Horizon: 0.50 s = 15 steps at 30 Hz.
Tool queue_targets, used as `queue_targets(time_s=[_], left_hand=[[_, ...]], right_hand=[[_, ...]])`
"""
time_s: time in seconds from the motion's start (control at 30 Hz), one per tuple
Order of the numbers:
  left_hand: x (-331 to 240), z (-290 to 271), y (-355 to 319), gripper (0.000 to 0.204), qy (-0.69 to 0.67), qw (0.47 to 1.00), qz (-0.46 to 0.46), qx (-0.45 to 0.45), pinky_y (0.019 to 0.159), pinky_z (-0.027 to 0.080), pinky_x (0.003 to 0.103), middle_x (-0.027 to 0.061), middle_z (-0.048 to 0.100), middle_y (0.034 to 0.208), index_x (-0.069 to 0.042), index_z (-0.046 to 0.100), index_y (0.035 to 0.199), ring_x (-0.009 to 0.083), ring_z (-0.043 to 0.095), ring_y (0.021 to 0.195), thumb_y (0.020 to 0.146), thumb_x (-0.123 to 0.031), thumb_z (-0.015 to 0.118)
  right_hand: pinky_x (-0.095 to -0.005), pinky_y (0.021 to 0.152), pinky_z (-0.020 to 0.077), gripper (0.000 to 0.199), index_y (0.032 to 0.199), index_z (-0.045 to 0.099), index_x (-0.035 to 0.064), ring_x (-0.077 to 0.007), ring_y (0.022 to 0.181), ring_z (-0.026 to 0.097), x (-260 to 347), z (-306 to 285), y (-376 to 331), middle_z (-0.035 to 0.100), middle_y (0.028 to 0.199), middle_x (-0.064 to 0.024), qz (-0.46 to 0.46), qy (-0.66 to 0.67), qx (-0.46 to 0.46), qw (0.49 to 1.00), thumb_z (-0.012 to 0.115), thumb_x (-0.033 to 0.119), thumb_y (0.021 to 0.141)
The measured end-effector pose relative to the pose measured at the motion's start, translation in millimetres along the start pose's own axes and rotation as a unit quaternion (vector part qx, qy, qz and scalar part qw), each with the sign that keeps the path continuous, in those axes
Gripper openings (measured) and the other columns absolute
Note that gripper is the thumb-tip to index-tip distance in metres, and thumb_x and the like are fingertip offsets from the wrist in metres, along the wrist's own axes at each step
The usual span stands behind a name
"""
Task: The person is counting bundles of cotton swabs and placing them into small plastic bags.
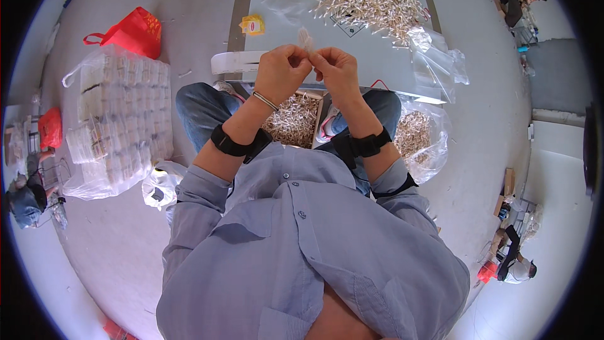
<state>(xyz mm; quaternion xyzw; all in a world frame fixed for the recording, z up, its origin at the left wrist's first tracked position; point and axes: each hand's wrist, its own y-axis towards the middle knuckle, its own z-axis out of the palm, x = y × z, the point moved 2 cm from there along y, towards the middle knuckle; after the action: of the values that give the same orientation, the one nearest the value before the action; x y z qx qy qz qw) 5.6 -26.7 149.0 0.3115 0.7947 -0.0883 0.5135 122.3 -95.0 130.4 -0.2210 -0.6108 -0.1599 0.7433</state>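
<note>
Head view: left hand point(281, 72) and right hand point(338, 75) pinch the bag point(306, 38) by the tabletop's point(390, 66) near edge; soft pinches should work best.

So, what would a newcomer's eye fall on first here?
The heap of loose cotton swabs at the table's far right draws the eye first. Nearer, the left hand and right hand pinch a small clear packet. Left of the table, a bright red bag stands beyond a big clear sack of stacked packs.

clear bag point(306, 36): lower end hidden by fingers point(323, 57) | table point(384, 72): far end cut by upper edge
</note>
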Motion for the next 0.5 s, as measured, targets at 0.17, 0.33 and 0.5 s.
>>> queue_targets(time_s=[0.17, 0.33, 0.5], left_hand=[[8.0, 2.9, 0.6, 0.011, -0.066, 0.997, -0.036, -0.024, 0.057, 0.049, 0.023, 0.0069, 0.062, 0.067, 0.001, 0.060, 0.079, 0.0102, 0.060, 0.061, 0.074, -0.010, 0.060], [-1.0, 3.3, -7.4, 0.007, -0.033, 0.995, 0.051, -0.077, 0.054, 0.047, 0.022, 0.0058, 0.058, 0.069, -0.001, 0.057, 0.078, 0.0107, 0.057, 0.058, 0.073, -0.005, 0.059], [-8.7, -9.8, -10.6, 0.030, 0.028, 0.971, 0.200, -0.126, 0.073, 0.045, 0.029, 0.0083, 0.056, 0.092, -0.005, 0.055, 0.093, 0.0190, 0.055, 0.081, 0.067, -0.011, 0.069]], right_hand=[[-0.0205, 0.044, 0.0412, 0.014, 0.079, 0.056, -0.0011, -0.0067, 0.052, 0.050, 4.6, 3.3, -1.8, 0.056, 0.063, -0.0023, -0.025, -0.063, -0.018, 0.998, 0.057, 0.012, 0.083], [-0.0234, 0.048, 0.0480, 0.011, 0.077, 0.045, -0.0005, -0.0084, 0.055, 0.053, 14.4, 1.5, -3.7, 0.054, 0.066, -0.0048, -0.148, -0.163, -0.080, 0.972, 0.049, 0.006, 0.084], [-0.0237, 0.052, 0.0499, 0.007, 0.081, 0.044, 0.0000, -0.0091, 0.061, 0.054, 16.4, -8.7, 1.8, 0.053, 0.071, -0.0060, -0.192, -0.069, -0.003, 0.979, 0.048, 0.002, 0.085]])
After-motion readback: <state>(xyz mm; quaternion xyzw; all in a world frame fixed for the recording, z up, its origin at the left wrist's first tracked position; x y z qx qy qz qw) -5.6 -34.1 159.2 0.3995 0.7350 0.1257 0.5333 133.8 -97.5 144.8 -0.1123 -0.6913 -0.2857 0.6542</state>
